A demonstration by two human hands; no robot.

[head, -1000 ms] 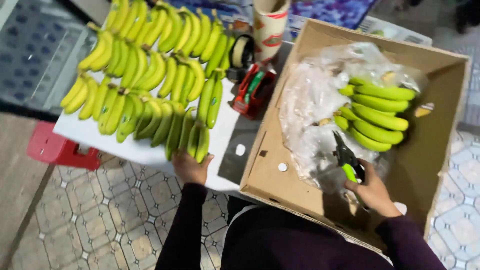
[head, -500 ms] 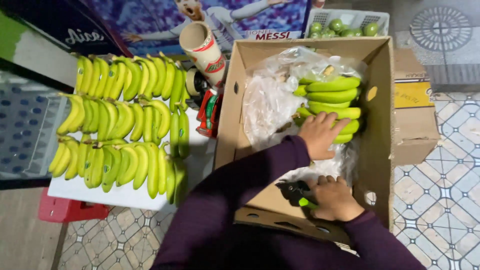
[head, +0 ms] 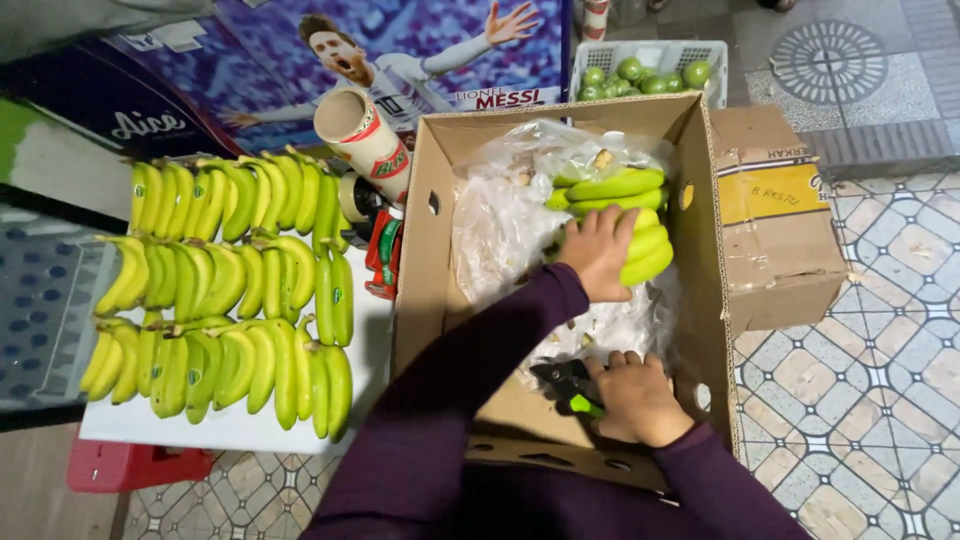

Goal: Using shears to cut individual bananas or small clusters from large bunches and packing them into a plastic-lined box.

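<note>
From the head camera, the left hand (head: 600,255) lies closed over a green banana bunch (head: 622,220) inside the open cardboard box (head: 420,290), on crumpled plastic wrap (head: 500,220), while the right hand (head: 635,400) is wrapped around black and green shears (head: 568,385) by the box's near wall. Three rows of bananas (head: 230,290) already lie on the white desk (head: 240,425) left of the box; this one bunch is all that shows left inside.

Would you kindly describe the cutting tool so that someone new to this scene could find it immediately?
Start at the large open cardboard box right of the white table of bananas. At its near end, the right hand grips the shears. They are black with a bright green handle, unlike the pale plastic liner around them.
</note>
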